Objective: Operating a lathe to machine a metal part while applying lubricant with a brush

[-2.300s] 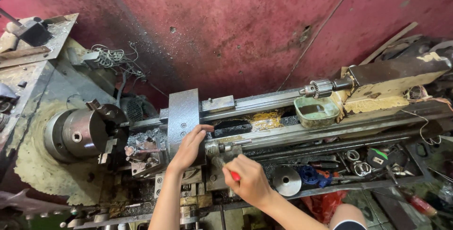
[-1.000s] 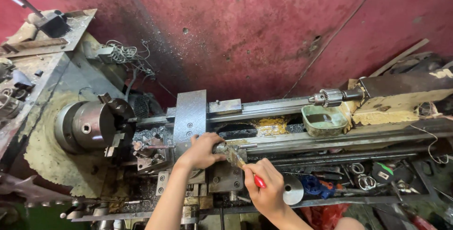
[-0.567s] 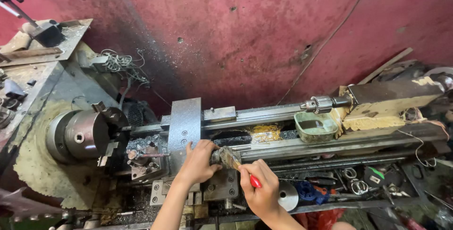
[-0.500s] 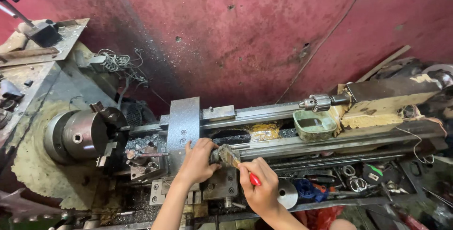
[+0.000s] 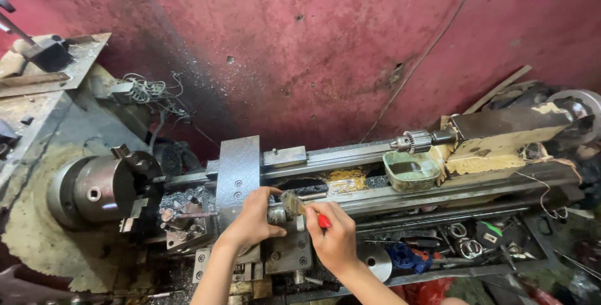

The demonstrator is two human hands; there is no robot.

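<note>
Brush (image 5: 294, 203) with a red handle sits low in the centre of the view, on the lathe (image 5: 350, 186) carriage, its bristled end pointing to ten o'clock and its red tip to four o'clock. Right hand (image 5: 335, 239) grips it from the five o'clock side, fingers closed around the handle so only a bit of red shows above the knuckles. Left hand (image 5: 253, 220) lies just at nine o'clock of the brush, fingers curled over a small metal knob (image 5: 277, 213) on the carriage, touching it; the bristles meet the same spot. Both forearms come up from six o'clock.

At nine o'clock of the hands stands the chuck (image 5: 103, 187), with loose metal chips heaped between it and the carriage. A grey upright plate (image 5: 238, 170) rises at twelve o'clock of the left hand. Toward two o'clock a green tray (image 5: 412, 172) rests on the bed, just under a drill chuck (image 5: 412, 141) held in the tailstock (image 5: 507, 133). A round silver disc (image 5: 374, 261) lies at three o'clock of the right wrist, among rings and tools on the lower shelf. Behind everything runs a red wall (image 5: 325, 42)
</note>
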